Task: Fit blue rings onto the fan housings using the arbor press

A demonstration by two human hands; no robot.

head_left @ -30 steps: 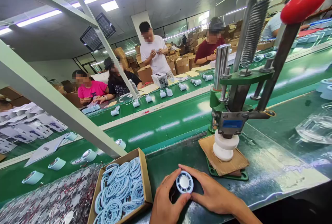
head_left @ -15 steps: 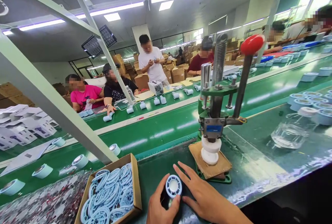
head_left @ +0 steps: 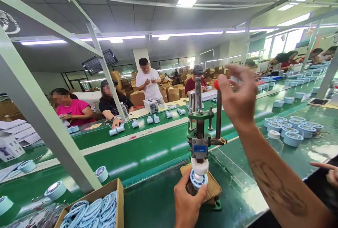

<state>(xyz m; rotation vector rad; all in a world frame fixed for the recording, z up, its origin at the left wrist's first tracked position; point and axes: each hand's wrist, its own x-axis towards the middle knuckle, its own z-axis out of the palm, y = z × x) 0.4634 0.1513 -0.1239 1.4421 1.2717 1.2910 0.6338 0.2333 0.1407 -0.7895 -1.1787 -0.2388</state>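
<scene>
My left hand (head_left: 188,200) is closed around a round light-blue fan part (head_left: 198,179), holding it on the brown pad under the white ram head of a green hand press (head_left: 200,140). My right hand (head_left: 237,96) is raised at the top of the press lever, covering most of its red knob (head_left: 216,84); the fingers curl loosely around it.
A cardboard box of light-blue rings (head_left: 91,212) sits at lower left. Several round blue parts (head_left: 289,126) lie to the right of the press. A green conveyor belt (head_left: 148,150) carries more parts. Several people work across the belt. Another person's fingers (head_left: 327,171) show at right edge.
My left hand carried the round part from the bench front to under the press head. My right hand left the part and rose to the lever knob. The view tilted up.
</scene>
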